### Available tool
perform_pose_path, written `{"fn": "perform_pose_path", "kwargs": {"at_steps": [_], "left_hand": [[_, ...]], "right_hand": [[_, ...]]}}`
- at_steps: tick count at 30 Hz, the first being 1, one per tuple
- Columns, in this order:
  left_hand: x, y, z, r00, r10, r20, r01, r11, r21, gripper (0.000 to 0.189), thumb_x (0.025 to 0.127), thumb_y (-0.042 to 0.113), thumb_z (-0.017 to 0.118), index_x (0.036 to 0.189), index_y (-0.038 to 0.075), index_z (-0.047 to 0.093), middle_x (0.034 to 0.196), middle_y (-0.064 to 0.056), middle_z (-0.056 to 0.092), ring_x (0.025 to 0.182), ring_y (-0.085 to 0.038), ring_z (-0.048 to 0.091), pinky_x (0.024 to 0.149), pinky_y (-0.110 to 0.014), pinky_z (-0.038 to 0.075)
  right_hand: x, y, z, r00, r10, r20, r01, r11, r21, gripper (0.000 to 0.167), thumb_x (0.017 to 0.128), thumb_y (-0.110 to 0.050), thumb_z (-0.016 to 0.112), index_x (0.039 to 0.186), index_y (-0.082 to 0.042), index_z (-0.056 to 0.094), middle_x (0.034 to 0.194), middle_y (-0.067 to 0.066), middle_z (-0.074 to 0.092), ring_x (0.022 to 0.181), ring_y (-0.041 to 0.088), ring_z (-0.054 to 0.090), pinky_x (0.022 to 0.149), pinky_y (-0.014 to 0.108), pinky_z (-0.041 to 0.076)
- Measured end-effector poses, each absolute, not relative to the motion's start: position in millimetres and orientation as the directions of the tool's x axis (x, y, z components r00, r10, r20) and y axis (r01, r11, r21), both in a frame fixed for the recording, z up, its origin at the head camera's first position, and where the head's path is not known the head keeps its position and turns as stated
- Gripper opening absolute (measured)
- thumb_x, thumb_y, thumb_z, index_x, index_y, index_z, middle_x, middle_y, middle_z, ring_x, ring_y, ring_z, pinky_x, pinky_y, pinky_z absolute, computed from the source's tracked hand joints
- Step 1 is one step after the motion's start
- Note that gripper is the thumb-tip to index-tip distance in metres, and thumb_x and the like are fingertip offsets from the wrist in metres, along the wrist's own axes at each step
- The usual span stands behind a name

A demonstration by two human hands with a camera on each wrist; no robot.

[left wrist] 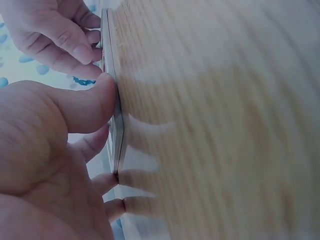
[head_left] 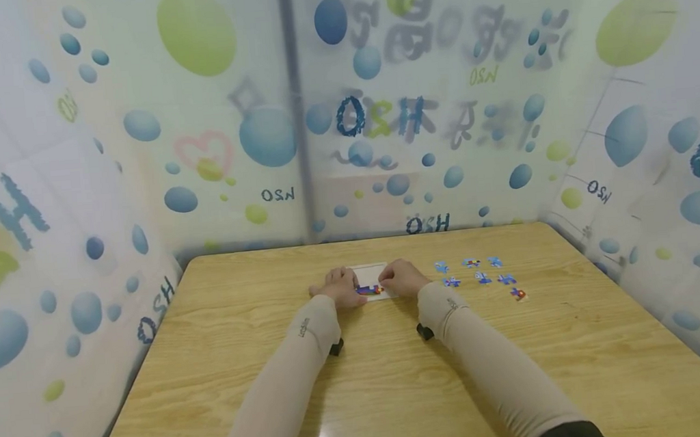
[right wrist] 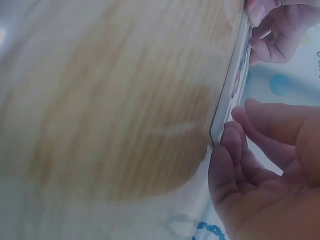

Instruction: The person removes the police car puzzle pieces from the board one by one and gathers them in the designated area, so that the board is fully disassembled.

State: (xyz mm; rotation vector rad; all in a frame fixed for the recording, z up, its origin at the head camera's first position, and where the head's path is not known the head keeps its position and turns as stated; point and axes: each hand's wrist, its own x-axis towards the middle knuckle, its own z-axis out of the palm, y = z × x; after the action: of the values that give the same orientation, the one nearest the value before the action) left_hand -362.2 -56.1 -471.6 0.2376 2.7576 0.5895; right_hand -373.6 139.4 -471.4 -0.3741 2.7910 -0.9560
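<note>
A thin white jigsaw puzzle board [head_left: 369, 274] lies on the table, with joined colourful puzzle pieces [head_left: 368, 290] along its near side. My left hand [head_left: 338, 287] holds the board's left end. In the left wrist view its thumb [left wrist: 106, 95] presses the near edge while the other fingers bend down around the corner. My right hand [head_left: 405, 278] is over the board's right end. In the right wrist view its thumb and index fingertips [right wrist: 241, 112] come together just above the board, and other fingers rest by the edge. I cannot tell whether a piece is between those fingertips.
Several loose blue puzzle pieces [head_left: 482, 277] lie spread on the wooden table [head_left: 375, 381] to the right of the board. One with red and orange [head_left: 518, 294] lies nearest to me. A patterned curtain [head_left: 454, 135] stands behind the far table edge.
</note>
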Motion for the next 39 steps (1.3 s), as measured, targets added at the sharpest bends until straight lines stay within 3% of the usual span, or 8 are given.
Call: {"fn": "perform_pose_path", "kwargs": {"at_steps": [6,10,19,25,34,39], "left_hand": [[-369.0,-57.0,-479.2,-0.932,0.230,-0.280,0.104,0.910,0.401,0.029,0.095,0.045,0.069,0.107,0.025,0.053,0.136,0.001,0.040,0.140,-0.026,0.029,0.105,-0.071,0.022],[-372.0,-58.0,-481.7,-0.931,0.232,-0.282,0.102,0.907,0.409,0.028,0.095,0.044,0.069,0.105,0.025,0.053,0.138,0.000,0.040,0.141,-0.027,0.029,0.105,-0.072,0.021],[-369.7,-56.4,-479.0,-0.931,0.219,-0.292,0.087,0.910,0.405,0.027,0.094,0.043,0.069,0.107,0.023,0.055,0.144,-0.001,0.040,0.140,-0.026,0.030,0.105,-0.072,0.021],[-374.0,-57.2,-485.0,-0.932,0.214,-0.293,0.082,0.911,0.404,0.028,0.094,0.045,0.070,0.106,0.025,0.055,0.158,-0.002,0.031,0.146,-0.027,0.025,0.106,-0.073,0.018],[-380.4,-57.2,-490.2,-0.931,0.219,-0.290,0.086,0.908,0.409,0.029,0.093,0.046,0.070,0.105,0.026,0.053,0.157,-0.001,0.032,0.146,-0.027,0.024,0.105,-0.073,0.020],[-380.0,-56.1,-490.2,-0.934,0.214,-0.287,0.086,0.912,0.401,0.030,0.092,0.046,0.071,0.105,0.026,0.054,0.147,0.000,0.038,0.140,-0.026,0.030,0.103,-0.074,0.022]], "right_hand": [[-370.6,134.1,-470.5,-0.949,-0.308,-0.064,-0.208,0.768,-0.605,0.018,0.096,-0.003,0.066,0.112,0.003,0.074,0.105,0.012,0.072,0.101,0.027,0.066,0.091,0.039,0.056],[-367.0,127.7,-466.9,-0.942,-0.325,-0.086,-0.207,0.764,-0.611,0.015,0.093,0.001,0.067,0.106,0.003,0.075,0.103,0.012,0.074,0.104,0.029,0.066,0.096,0.042,0.054],[-365.3,118.1,-465.5,-0.946,-0.319,-0.063,-0.232,0.799,-0.555,0.008,0.089,0.002,0.070,0.096,0.000,0.067,0.092,0.008,0.066,0.090,0.023,0.061,0.087,0.039,0.053],[-364.2,115.1,-465.9,-0.963,-0.263,-0.051,-0.182,0.782,-0.597,0.011,0.086,0.006,0.069,0.094,-0.002,0.068,0.086,0.007,0.064,0.081,0.020,0.058,0.078,0.034,0.051],[-366.1,119.5,-469.1,-0.961,-0.274,-0.031,-0.176,0.696,-0.696,0.012,0.090,0.007,0.068,0.099,-0.001,0.069,0.093,0.009,0.066,0.087,0.020,0.060,0.083,0.035,0.053],[-369.4,125.9,-473.9,-0.964,-0.261,-0.045,-0.140,0.646,-0.750,0.010,0.093,0.005,0.065,0.101,0.001,0.069,0.092,0.010,0.065,0.086,0.019,0.060,0.078,0.031,0.053]]}}
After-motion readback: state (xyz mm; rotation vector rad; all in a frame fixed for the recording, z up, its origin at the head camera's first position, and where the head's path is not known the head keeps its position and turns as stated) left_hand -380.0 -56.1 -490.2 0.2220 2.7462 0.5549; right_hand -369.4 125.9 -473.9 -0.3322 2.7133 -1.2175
